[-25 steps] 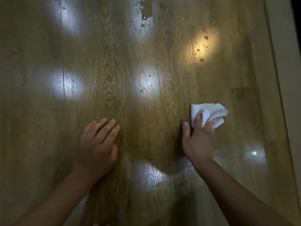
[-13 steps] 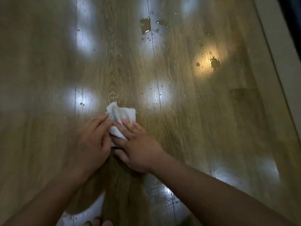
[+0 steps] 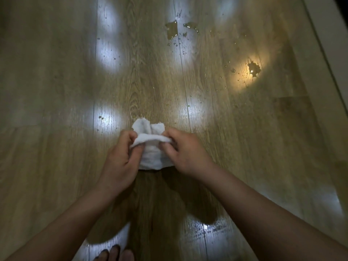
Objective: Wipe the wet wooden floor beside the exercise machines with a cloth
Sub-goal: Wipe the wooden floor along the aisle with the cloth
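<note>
A small white cloth (image 3: 150, 146) is held just above the wooden floor (image 3: 56, 147) at the centre of the view. My left hand (image 3: 122, 161) pinches its left edge. My right hand (image 3: 185, 151) pinches its right edge, and the cloth is folded and stretched between the two. Farther away, a puddle (image 3: 172, 30) with scattered droplets lies on the boards, and a smaller wet patch (image 3: 254, 67) sits to the right in a yellow light reflection.
A pale baseboard or frame (image 3: 331, 53) runs along the right edge of the floor. Bright ceiling-light reflections dot the boards. Toes of a bare foot (image 3: 113, 253) show at the bottom edge.
My right hand swept the cloth from the right over to my left hand. Both hands then lifted off the floor and took hold of the cloth between them.
</note>
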Available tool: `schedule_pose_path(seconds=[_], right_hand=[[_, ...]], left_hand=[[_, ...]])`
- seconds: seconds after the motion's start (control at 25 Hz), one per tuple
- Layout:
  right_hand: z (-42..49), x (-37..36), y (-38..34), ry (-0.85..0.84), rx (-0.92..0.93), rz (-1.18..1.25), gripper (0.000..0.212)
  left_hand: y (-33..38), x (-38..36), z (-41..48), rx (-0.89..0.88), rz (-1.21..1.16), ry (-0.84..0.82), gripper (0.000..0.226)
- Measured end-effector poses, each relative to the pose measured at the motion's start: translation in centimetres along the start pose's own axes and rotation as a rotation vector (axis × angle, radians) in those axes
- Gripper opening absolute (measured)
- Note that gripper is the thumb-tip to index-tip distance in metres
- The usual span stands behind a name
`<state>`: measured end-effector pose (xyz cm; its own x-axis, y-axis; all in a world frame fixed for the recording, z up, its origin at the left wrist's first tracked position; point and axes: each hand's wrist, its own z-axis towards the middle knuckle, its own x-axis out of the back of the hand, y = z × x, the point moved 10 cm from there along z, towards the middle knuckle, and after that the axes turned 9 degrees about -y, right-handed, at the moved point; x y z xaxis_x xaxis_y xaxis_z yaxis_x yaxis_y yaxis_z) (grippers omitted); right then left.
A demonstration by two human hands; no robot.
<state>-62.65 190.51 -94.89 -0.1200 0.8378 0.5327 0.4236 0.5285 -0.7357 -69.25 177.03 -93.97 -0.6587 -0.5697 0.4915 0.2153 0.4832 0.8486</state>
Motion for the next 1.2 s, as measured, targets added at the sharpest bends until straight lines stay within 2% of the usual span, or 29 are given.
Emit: schedule_pose_path(seconds=[0.04, 0.08, 0.24, 0.44, 0.52, 0.6, 0.68, 0.8, 0.88, 1.0, 1.12, 1.2], right_hand=[[0.4, 0.6, -0.1, 0.029, -0.012, 0.049, 0.004], [1.0, 1.0, -0.1, 0.046, -0.029, 0.095, 0.004], [3.4, -0.4, 1.1, -0.042, -0.165, 0.108, 0.037], [5.3, 0.6, 1.8, -0.006, -0.233, 0.099, 0.01], [5.5, 1.3, 1.5, -0.002, -0.224, -0.026, 0.004], [5.4, 2.4, 1.3, -0.003, -0.225, -0.171, 0.008], [5.0, 3.8, 0.3, 0.074, -0.188, -0.384, 0.024], [3.4, 1.4, -3.6, 0.217, 0.051, -0.541, 0.037], [2.5, -3.3, -4.1, 0.171, 0.137, -0.556, 0.04], [2.5, -7.6, -1.5, 0.069, 0.082, -0.658, 0.055], [2.7, -6.9, 0.5, -0.017, 0.12, -0.771, 0.063], [2.6, -3.4, 2.7, 0.007, 0.107, -0.809, 0.065]], left_hand=[[0.2, 0.3, 0.5, 0.002, -0.001, 0.03, 0.005], [0.1, 0.6, 1.0, 0.017, 0.005, 0.051, 0.004], [-1.6, 0.1, 2.5, 0.14, 0.043, 0.054, 0.011], [-1.6, -1.5, 2.9, 0.14, 0.256, -0.076, 0.05], [-1.2, -1.9, 2.7, 0.106, 0.363, -0.086, 0.058], [-1.1, -1.8, 2.9, 0.1, 0.413, -0.065, 0.058], [-1.3, -1.3, 3.3, 0.132, 0.347, -0.048, 0.054], [-2.6, 0.1, 3.7, 0.21, 0.17, -0.019, 0.047], [-2.8, 1.0, 3.4, 0.214, 0.155, 0.014, 0.046], [-2.7, 1.2, 3.0, 0.193, 0.2, 0.036, 0.046], [-2.8, 1.6, 2.8, 0.174, 0.228, 0.058, 0.045], [-2.4, 2.3, 2.9, 0.121, 0.314, 0.064, 0.041]])
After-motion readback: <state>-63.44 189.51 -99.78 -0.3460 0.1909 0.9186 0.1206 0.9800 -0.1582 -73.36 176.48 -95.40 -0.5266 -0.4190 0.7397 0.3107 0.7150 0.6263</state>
